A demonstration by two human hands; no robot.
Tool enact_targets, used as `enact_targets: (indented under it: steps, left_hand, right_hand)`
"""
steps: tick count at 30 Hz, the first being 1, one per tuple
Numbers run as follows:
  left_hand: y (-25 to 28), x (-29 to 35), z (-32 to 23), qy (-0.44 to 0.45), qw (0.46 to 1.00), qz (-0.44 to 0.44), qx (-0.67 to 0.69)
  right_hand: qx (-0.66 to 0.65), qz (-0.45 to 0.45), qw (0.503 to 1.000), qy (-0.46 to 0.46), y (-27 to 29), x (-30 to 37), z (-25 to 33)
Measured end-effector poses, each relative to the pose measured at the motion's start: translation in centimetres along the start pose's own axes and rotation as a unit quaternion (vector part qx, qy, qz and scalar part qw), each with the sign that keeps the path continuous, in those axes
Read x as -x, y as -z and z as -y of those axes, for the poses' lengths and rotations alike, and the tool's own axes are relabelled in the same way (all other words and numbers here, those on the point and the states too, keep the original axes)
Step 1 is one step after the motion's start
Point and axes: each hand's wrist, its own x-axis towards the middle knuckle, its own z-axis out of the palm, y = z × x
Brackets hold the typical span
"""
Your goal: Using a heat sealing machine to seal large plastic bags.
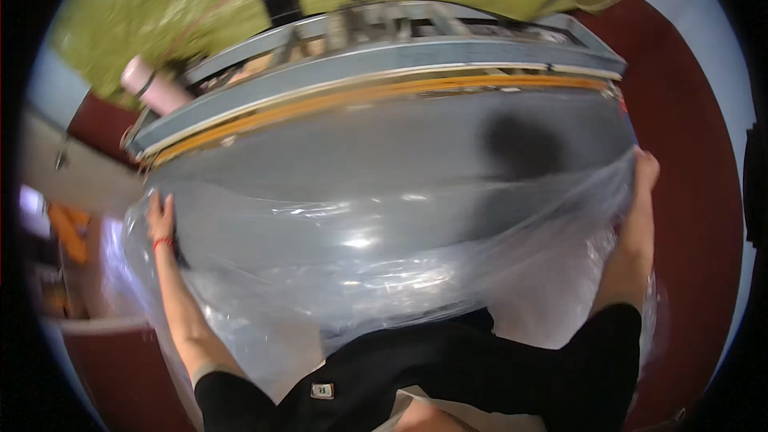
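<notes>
Clear plastic film: spread over the near part of a gray tabletop, between both hands and the torso; its lower reach is hidden by a black shirt.
Left hand: raised at the film's left side, fingers partly spread; whether film is pinched cannot be told. A red bracelet is worn on the wrist.
Right hand: fingers curled, the film's far corner pinched at them; the fingertips are hidden.
Tray contents: blurred, hard to make out, inside a long blue-gray tray.
Film edge: drawn across from hand to hand; beyond it, gray surface is left uncovered up to an orange strip along the tray.
Right side: dark red floor is seen just past the hand.
Tabletop: marked by a round dark shadow.
Far side: yellow-green sheeting is seen, with a pink cylinder and a dark rectangular object near the tray.
</notes>
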Motion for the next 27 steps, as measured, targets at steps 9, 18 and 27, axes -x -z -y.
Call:
enact_targets:
  steps: [9, 18, 27]
  left_hand:
    - [0.2, -3.1, -0.5, 0.036, 0.992, -0.092, -0.074]
    - [-2.2, 20.9, -49.7, -0.279, 0.824, 0.332, 0.363]
    - [-8.4, 35.7, -64.7, -0.582, 0.748, 0.268, 0.174]
  right_hand:
    - [0.189, -0.123, 0.973, -0.055, -2.3, 1.3, 4.0]
    - [0.201, -0.109, 0.973, 0.011, -2.8, 0.5, 2.5]
    - [0.153, -0.081, 0.985, -0.015, -2.8, 0.6, 3.8]
